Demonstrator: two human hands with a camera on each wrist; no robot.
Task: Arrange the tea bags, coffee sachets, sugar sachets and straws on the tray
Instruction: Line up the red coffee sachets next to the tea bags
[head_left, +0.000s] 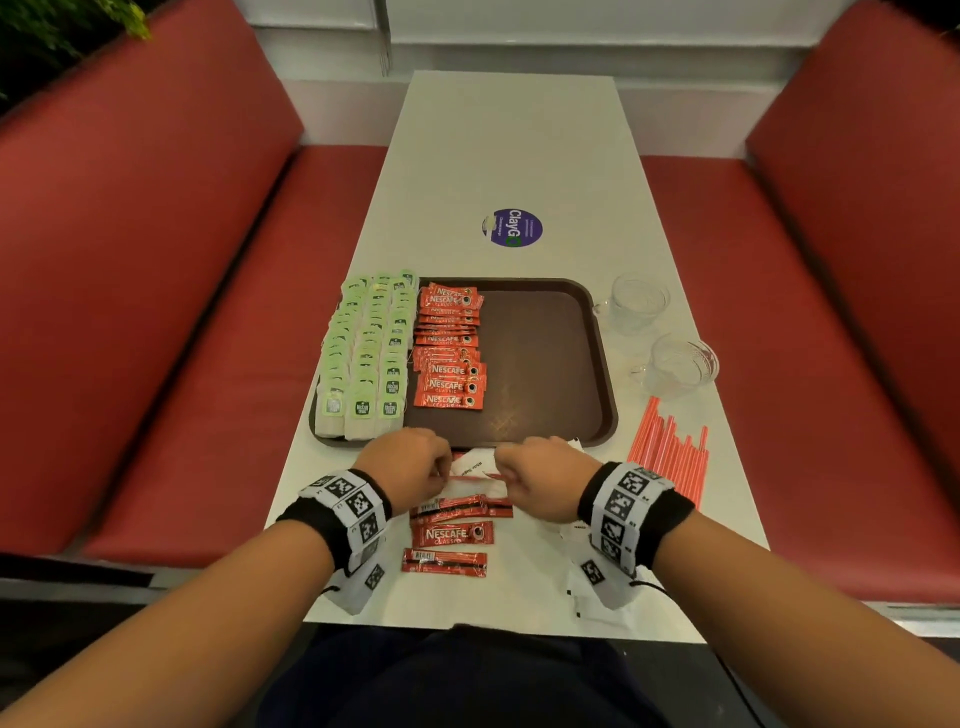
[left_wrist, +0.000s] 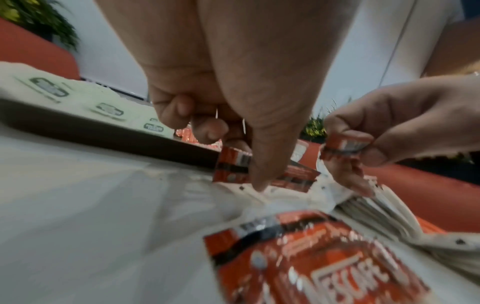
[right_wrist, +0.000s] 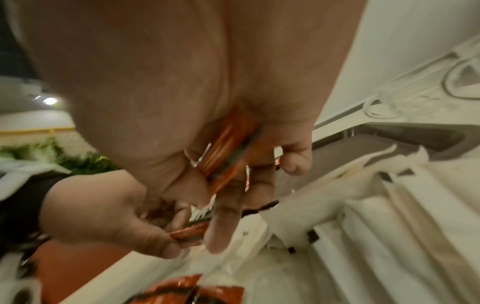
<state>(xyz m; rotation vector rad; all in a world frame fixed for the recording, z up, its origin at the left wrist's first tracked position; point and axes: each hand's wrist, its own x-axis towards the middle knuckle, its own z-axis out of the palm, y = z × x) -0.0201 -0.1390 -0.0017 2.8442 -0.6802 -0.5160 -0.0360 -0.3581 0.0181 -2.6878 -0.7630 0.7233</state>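
A brown tray (head_left: 540, 364) holds rows of green-tagged tea bags (head_left: 363, 358) on its left and a column of red coffee sachets (head_left: 449, 353) beside them. Just before the tray's near edge, my left hand (head_left: 410, 465) grips a red coffee sachet (left_wrist: 232, 164). My right hand (head_left: 540, 473) holds a bundle of red sachets (right_wrist: 231, 139) in its curled fingers and pinches one end (left_wrist: 346, 144). White sugar sachets (head_left: 475, 462) lie under both hands. Three loose coffee sachets (head_left: 452, 535) lie nearer me. Pink straws (head_left: 670, 457) lie on the table to the right.
Two glass cups (head_left: 636, 301) (head_left: 678, 364) stand right of the tray. A round purple sticker (head_left: 517, 228) is on the white table beyond it. Red benches (head_left: 156, 312) flank the table. The tray's right half is bare.
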